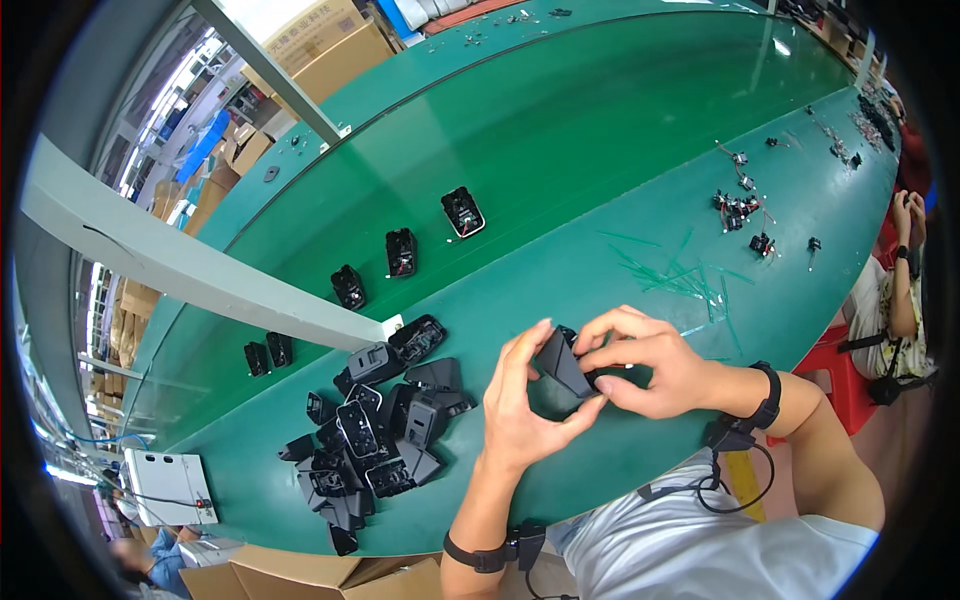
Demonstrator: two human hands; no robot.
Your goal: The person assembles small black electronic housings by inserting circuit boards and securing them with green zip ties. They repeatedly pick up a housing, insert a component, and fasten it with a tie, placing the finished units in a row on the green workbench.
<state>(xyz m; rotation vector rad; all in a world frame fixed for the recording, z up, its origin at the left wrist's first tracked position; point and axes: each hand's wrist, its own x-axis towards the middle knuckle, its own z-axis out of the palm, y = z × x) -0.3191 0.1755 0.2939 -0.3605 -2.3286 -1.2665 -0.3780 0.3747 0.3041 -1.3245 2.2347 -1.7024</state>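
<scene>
A black angular plastic housing point(562, 366) is held up over the green table in front of me. My left hand point(522, 410) is closed round its left side, fingers at the top and thumb below. On the other side, the fingers of my right hand point(655, 372) are bent against the housing's right edge and close on it. Whatever lies between those fingertips is hidden. Left of my hands, a pile of similar black housings point(423, 423) lies on the table, some with their hollow insides showing.
Several open black housings point(401, 252) stand on the bright green belt beyond. Thin green strips point(680, 278) and small wired parts point(735, 208) lie to the right. A pale metal post point(210, 265) rises at the left. Below the table edge is a cardboard box point(290, 575). Another person point(905, 290) sits at far right.
</scene>
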